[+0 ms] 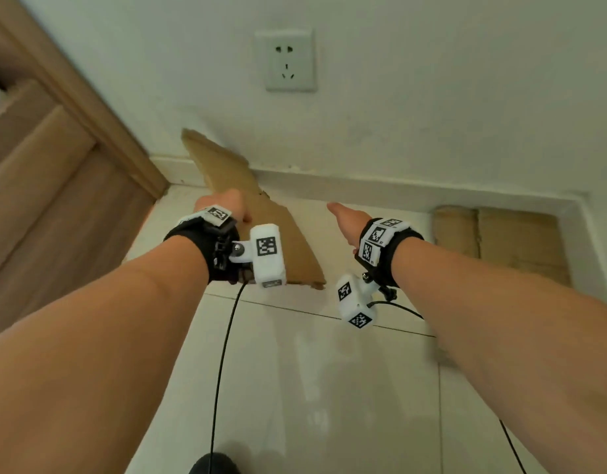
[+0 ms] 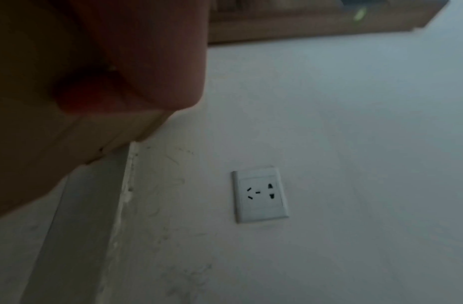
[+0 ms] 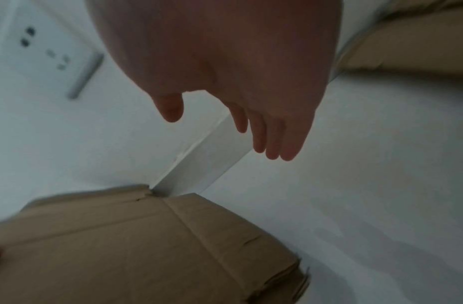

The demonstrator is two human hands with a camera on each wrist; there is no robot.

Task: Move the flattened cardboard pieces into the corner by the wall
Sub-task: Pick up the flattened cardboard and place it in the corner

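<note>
A flattened brown cardboard piece [image 1: 240,186] stands on edge, its far tip against the white wall near the skirting. My left hand [image 1: 223,208] grips its upper edge; in the left wrist view the curled fingers [image 2: 137,61] press on the cardboard [image 2: 43,148]. My right hand [image 1: 346,218] hovers to the right of it, fingers straight, holding nothing. In the right wrist view the fingers [image 3: 264,131] hang above the floor, with the same cardboard [image 3: 147,246] below. Another flattened cardboard piece [image 1: 500,239] lies on the floor in the right corner by the wall.
A wooden door and frame [image 1: 56,186] stand at the left. A white wall socket [image 1: 289,59] sits above the skirting board [image 1: 398,189]. Pale floor tiles [image 1: 329,388] stretch below my arms. Black cables [image 1: 223,371] hang from both wrist cameras.
</note>
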